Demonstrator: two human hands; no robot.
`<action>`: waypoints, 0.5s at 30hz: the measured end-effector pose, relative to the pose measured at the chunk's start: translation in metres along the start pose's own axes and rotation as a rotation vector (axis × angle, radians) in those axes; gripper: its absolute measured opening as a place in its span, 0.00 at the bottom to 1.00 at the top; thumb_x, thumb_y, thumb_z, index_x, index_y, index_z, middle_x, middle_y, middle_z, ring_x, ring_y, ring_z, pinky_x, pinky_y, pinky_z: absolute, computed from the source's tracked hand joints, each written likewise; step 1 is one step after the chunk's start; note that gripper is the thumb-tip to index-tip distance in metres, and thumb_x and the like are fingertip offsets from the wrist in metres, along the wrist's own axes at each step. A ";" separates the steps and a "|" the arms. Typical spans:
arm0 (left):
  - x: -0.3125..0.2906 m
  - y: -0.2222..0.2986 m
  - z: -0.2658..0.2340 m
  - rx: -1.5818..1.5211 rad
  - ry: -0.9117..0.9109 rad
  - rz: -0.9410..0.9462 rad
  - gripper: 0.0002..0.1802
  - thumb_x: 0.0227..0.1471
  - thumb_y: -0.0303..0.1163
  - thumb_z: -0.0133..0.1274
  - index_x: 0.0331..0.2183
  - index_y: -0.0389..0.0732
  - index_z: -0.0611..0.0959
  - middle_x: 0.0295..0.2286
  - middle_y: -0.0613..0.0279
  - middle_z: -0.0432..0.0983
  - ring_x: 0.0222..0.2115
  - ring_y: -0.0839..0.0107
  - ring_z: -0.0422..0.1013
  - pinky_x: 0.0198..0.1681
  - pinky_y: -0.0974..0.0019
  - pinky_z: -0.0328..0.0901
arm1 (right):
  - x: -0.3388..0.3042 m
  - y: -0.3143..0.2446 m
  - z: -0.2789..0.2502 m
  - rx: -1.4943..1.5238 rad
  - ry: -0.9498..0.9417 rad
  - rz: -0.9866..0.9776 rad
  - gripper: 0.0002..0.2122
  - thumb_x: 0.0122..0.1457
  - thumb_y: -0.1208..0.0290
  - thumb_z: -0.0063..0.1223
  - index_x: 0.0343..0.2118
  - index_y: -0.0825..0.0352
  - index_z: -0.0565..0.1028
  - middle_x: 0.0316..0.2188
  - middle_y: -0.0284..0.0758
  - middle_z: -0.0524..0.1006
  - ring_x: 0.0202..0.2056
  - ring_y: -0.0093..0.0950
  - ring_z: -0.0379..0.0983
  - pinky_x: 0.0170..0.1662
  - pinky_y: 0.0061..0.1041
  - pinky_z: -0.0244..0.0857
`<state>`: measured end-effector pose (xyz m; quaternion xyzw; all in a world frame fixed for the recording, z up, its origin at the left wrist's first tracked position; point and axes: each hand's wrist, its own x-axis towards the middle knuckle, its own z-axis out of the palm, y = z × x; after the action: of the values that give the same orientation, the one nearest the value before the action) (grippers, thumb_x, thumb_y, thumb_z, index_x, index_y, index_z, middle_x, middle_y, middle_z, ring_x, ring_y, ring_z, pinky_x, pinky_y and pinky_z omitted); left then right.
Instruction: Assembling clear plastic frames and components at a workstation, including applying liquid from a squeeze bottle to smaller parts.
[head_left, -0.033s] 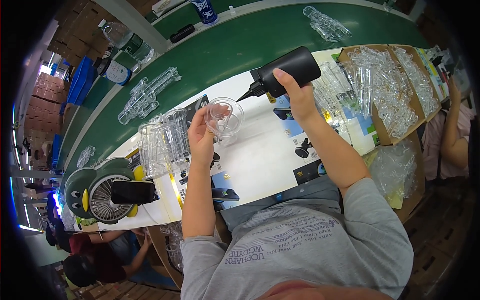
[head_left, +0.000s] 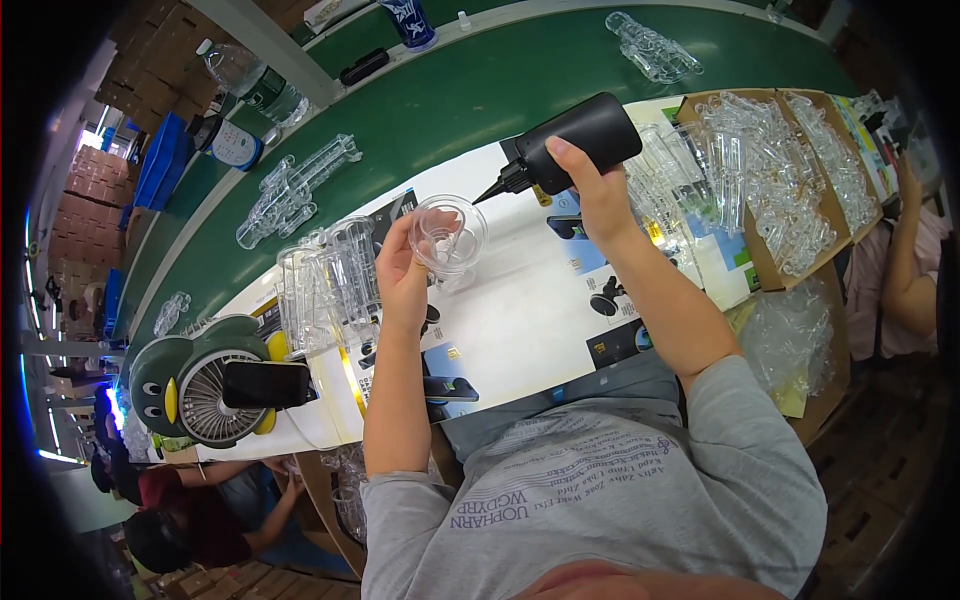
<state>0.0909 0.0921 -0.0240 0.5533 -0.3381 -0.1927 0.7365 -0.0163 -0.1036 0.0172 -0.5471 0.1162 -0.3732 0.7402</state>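
Gripping the black squeeze bottle (head_left: 585,135) in my right hand (head_left: 600,195), I am aiming its nozzle leftward at the clear round plastic cup (head_left: 448,235) that my left hand (head_left: 400,275) is pinching just beside it, above the white worktop (head_left: 520,330).

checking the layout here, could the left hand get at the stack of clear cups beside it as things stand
Probably not right away. The stack of clear cups stands just beside the left hand with nothing between them, but that hand's grip is full with a clear round part. It would likely need to put that down first.
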 end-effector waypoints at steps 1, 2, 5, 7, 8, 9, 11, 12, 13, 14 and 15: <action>0.000 0.000 0.000 0.000 -0.003 -0.011 0.22 0.50 0.36 0.51 0.43 0.33 0.69 0.38 0.54 0.73 0.39 0.66 0.69 0.45 0.66 0.62 | 0.000 0.000 0.000 0.015 0.007 0.001 0.14 0.48 0.64 0.55 0.35 0.64 0.69 0.29 0.27 0.69 0.29 0.13 0.65 0.30 0.13 0.59; 0.000 0.000 0.000 -0.001 -0.005 -0.023 0.21 0.50 0.36 0.50 0.43 0.33 0.69 0.38 0.54 0.73 0.39 0.65 0.70 0.44 0.66 0.63 | 0.001 0.000 0.000 0.015 0.009 0.001 0.14 0.48 0.64 0.55 0.35 0.64 0.69 0.29 0.27 0.69 0.29 0.13 0.65 0.30 0.13 0.59; -0.001 0.006 0.005 -0.095 -0.006 -0.064 0.21 0.49 0.36 0.51 0.43 0.34 0.70 0.38 0.53 0.73 0.39 0.63 0.70 0.44 0.64 0.63 | 0.002 0.002 0.000 0.017 0.017 -0.009 0.14 0.48 0.64 0.55 0.35 0.63 0.69 0.28 0.26 0.69 0.28 0.13 0.65 0.29 0.13 0.59; -0.001 0.008 0.005 -0.106 -0.029 -0.072 0.22 0.49 0.36 0.51 0.43 0.34 0.70 0.38 0.53 0.73 0.39 0.62 0.70 0.44 0.64 0.63 | 0.002 0.001 -0.001 0.020 0.001 0.019 0.13 0.48 0.64 0.54 0.35 0.63 0.69 0.28 0.26 0.69 0.27 0.12 0.65 0.27 0.13 0.58; -0.001 0.009 0.005 -0.118 -0.052 -0.080 0.22 0.48 0.36 0.52 0.43 0.34 0.70 0.37 0.52 0.73 0.39 0.61 0.71 0.44 0.63 0.64 | 0.002 0.000 -0.001 0.020 0.002 0.019 0.13 0.48 0.64 0.54 0.35 0.63 0.69 0.28 0.26 0.69 0.27 0.12 0.65 0.27 0.13 0.58; -0.001 0.010 0.005 -0.118 -0.052 -0.081 0.22 0.48 0.36 0.52 0.43 0.34 0.70 0.37 0.52 0.73 0.39 0.61 0.71 0.44 0.63 0.64 | 0.001 0.000 -0.001 0.025 0.001 0.025 0.13 0.48 0.64 0.54 0.35 0.63 0.69 0.28 0.26 0.69 0.27 0.12 0.65 0.27 0.12 0.58; -0.001 0.010 0.006 -0.141 -0.069 -0.106 0.23 0.48 0.37 0.52 0.43 0.33 0.70 0.37 0.51 0.73 0.38 0.59 0.71 0.44 0.62 0.64 | 0.001 0.001 -0.002 0.028 0.002 0.030 0.13 0.48 0.64 0.54 0.35 0.63 0.68 0.28 0.26 0.69 0.27 0.12 0.65 0.27 0.12 0.58; -0.001 0.009 0.006 -0.142 -0.070 -0.107 0.23 0.48 0.37 0.52 0.43 0.33 0.70 0.37 0.51 0.73 0.38 0.59 0.71 0.44 0.62 0.64 | 0.002 0.002 -0.004 0.039 -0.009 0.035 0.13 0.48 0.65 0.54 0.35 0.63 0.68 0.28 0.26 0.69 0.27 0.12 0.65 0.27 0.12 0.59; -0.001 0.008 0.004 -0.136 -0.097 -0.108 0.23 0.48 0.38 0.52 0.43 0.33 0.70 0.37 0.51 0.73 0.38 0.59 0.71 0.44 0.61 0.64 | 0.002 0.003 -0.004 0.052 -0.023 0.040 0.12 0.48 0.65 0.54 0.34 0.63 0.68 0.27 0.26 0.69 0.27 0.13 0.65 0.27 0.12 0.59; -0.001 0.008 0.003 -0.131 -0.123 -0.109 0.23 0.48 0.39 0.51 0.42 0.32 0.70 0.37 0.50 0.73 0.38 0.58 0.71 0.44 0.60 0.64 | 0.002 0.003 -0.004 0.053 -0.023 0.040 0.12 0.48 0.65 0.54 0.34 0.63 0.68 0.27 0.26 0.69 0.27 0.13 0.65 0.27 0.12 0.59; -0.002 0.007 0.002 -0.130 -0.123 -0.109 0.23 0.48 0.39 0.51 0.42 0.32 0.70 0.37 0.50 0.73 0.38 0.58 0.71 0.44 0.60 0.64 | 0.001 0.002 -0.003 0.060 -0.024 0.042 0.12 0.48 0.65 0.54 0.34 0.63 0.68 0.28 0.26 0.69 0.27 0.13 0.66 0.28 0.13 0.59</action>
<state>0.0874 0.0941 -0.0172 0.5091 -0.3390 -0.2874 0.7371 -0.0162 -0.1066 0.0143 -0.5267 0.1074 -0.3543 0.7652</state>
